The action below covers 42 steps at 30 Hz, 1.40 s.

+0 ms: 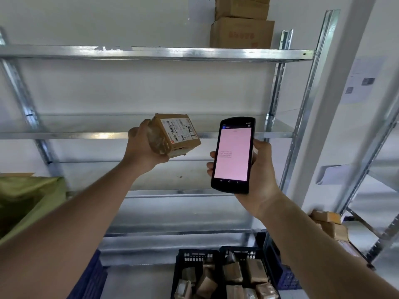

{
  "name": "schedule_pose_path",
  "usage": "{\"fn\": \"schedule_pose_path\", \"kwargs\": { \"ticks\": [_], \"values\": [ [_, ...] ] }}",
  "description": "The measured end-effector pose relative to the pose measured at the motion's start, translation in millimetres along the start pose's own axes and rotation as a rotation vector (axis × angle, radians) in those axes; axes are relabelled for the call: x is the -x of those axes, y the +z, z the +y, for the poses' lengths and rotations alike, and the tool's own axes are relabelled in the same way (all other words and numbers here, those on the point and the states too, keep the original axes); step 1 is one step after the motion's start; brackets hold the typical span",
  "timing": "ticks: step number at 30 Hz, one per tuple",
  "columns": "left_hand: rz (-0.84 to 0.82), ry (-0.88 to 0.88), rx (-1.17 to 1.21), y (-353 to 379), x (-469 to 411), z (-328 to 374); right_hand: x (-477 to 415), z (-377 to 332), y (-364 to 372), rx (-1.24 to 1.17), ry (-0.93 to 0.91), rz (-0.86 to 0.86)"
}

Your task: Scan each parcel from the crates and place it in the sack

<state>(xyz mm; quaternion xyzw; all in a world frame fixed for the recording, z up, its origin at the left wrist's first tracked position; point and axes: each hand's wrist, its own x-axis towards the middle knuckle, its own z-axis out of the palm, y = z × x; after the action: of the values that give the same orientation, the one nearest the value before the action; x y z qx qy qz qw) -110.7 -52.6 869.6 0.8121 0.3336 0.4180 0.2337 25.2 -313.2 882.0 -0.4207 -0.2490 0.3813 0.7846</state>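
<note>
In left hand (141,147), parcel (177,134) (scanner (233,154) just beside)

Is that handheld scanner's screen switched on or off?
On: the scanner in the right hand shows a lit pink screen with small dark text.

A shelf rack (151,53) stands straight ahead against the wall. On its top shelf, at 1 o'clock, two boxes (241,32) sit one on the other. In front of the rack, near the centre, the left hand (140,147) holds a parcel (176,134). Just beside it, toward 3 o'clock, the right hand (259,175) holds a scanner (233,155) upright. The two items are apart. At 6 o'clock, below the rack's lowest shelf, a crate (198,251) has more parcels (232,272) lying in it. The sack (28,203) is at 9 o'clock, left of the rack. At 4 o'clock, stacked packages (332,225) rest beside a second rack (380,190).
</note>
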Motion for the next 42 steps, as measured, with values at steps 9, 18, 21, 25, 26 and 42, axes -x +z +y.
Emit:
{"fn": "schedule_pose_path", "kwargs": {
  "ticks": [9,18,21,25,26,42],
  "values": [
    [0.059,-0.107,-0.021,-74,40,-71,-3,56,86,-0.026,0.082,-0.081],
    [0.063,-0.230,-0.147,-232,80,-215,-8,188,254,-0.044,0.171,-0.211],
    [0.061,-0.298,-0.185,-293,89,-266,-7,233,315,-0.034,0.193,-0.221],
    [0.105,-0.388,-0.221,-359,95,-324,-11,282,378,-0.032,0.252,-0.261],
    [0.116,-0.419,-0.239,-371,96,-338,-12,291,392,-0.028,0.268,-0.268],
    [0.066,-0.658,-0.392,-412,37,-547,-161,462,504,-0.062,0.452,-0.338]
  ]
}}
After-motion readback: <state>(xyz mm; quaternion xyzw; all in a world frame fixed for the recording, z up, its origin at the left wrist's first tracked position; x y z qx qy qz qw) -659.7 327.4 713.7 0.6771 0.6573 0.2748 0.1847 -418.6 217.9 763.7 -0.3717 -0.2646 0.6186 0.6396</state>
